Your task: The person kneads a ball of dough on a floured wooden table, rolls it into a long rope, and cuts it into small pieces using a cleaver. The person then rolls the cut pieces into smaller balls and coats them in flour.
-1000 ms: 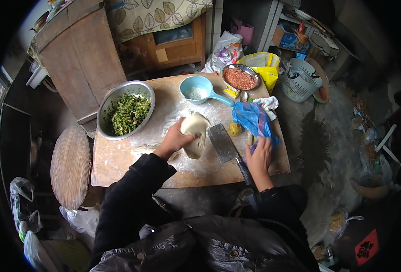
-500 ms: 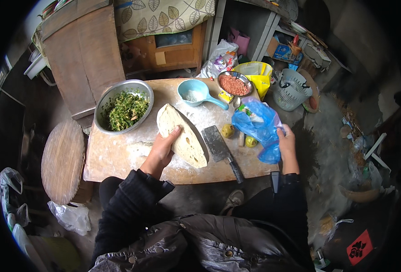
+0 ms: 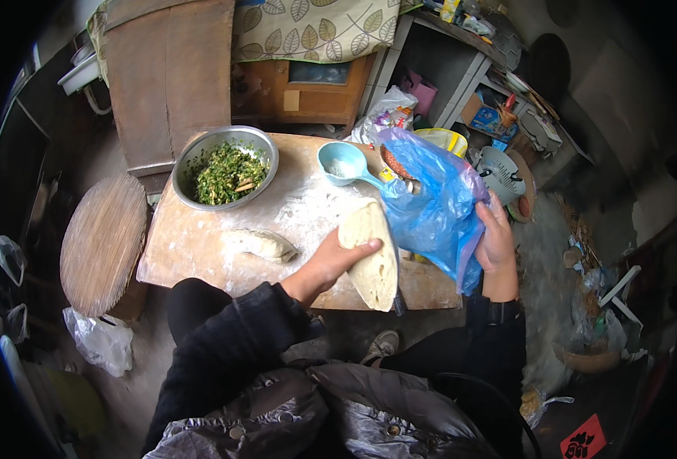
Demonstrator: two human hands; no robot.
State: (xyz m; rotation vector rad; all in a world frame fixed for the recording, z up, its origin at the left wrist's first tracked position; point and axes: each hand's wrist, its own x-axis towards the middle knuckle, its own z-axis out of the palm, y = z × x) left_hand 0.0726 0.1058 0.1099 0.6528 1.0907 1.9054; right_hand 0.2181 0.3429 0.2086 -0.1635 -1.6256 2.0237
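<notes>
My left hand [image 3: 334, 264] grips a large pale piece of dough [image 3: 370, 256] above the right part of the floury board [image 3: 193, 252]. A blue plastic bag [image 3: 434, 203], lifted and spread, hangs from my right hand [image 3: 496, 243], whose fingers close on its edge. The dough is just left of the bag, and I cannot tell whether they touch. On the board a smaller dough piece [image 3: 262, 245] lies left of my left hand. The cleaver is nearly all hidden behind the dough; only its dark handle end [image 3: 399, 304] shows.
A steel bowl of chopped greens [image 3: 227, 172] stands at the board's far left. A light-blue ladle [image 3: 344, 164] with white powder sits at the back, beside a dish of reddish bits [image 3: 394, 165] partly covered by the bag. A round woven lid [image 3: 103, 245] is at the left.
The dough in my left hand has moved right toward the bag, uncovering the smaller piece. My right hand has raised and spread the bag, which now hides the round yellowish items and part of the dish.
</notes>
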